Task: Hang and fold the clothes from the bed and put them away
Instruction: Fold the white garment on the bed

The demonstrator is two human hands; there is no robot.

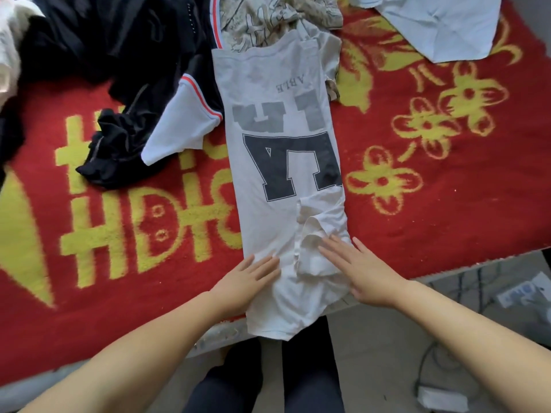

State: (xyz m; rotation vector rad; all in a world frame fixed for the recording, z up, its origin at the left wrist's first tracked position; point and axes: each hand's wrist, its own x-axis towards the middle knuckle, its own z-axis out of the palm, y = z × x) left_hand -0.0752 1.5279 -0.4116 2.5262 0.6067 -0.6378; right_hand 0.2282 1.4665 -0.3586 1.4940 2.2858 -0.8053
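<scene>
The folding step is in hand: a grey T-shirt (280, 162) with dark block letters lies lengthwise on the red bedspread (432, 204), its sides already turned in to make a long narrow strip, one end hanging over the near edge of the bed. The left hand (247, 281) lies flat on the strip's left border close to that edge, fingers straight and slightly spread, gripping nothing. The right hand (363, 272) lies flat on the right side, fingers straight and a little fanned, their tips on the bunched, turned-in sleeve (313, 234) near the middle of the strip. So the cloth sits under both palms, and the hanging end lies nearer the person than either hand.

By my reading, the next move calls for smoothing that bunched sleeve flat, then taking an end of the strip and folding it over the lettered part. Further clothes wait toward the far edge: a black heap (119, 84) at the far left, a patterned garment (268, 19) beyond the T-shirt, and a pale blue piece (441, 22) at the far right corner
</scene>
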